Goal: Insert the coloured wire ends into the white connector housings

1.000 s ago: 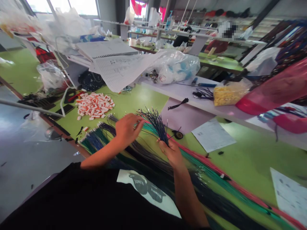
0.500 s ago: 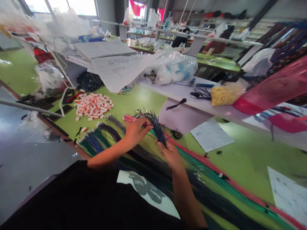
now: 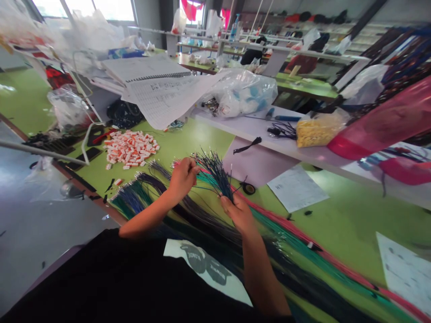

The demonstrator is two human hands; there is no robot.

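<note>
A bundle of dark wires [image 3: 217,174] with bare metal terminals fans upward from my right hand [image 3: 238,211], whose fingers are wrapped round it. Just left of the fan, my left hand [image 3: 183,177] is closed in a pinch. Thin dark strands run between its fingers and the bundle, so it seems to hold a wire, though the fingertips partly hide it. Beneath both hands lie more wire bundles: grey wires [image 3: 195,210], blue wires [image 3: 134,199], green wires [image 3: 269,223] and red wires [image 3: 286,225].
White-and-orange connectors [image 3: 131,149] are heaped at the left on the green table [image 3: 350,224]. Behind stand an open spiral notebook [image 3: 161,92] and a clear plastic bag [image 3: 245,94]. A tape roll [image 3: 249,188], paper sheet [image 3: 298,189] and bag of yellow pieces [image 3: 318,132] lie rightward.
My left hand has moved left and slightly up, away from the bundle. The wire tips in my right hand have spread wider, while that hand has stayed nearly in place.
</note>
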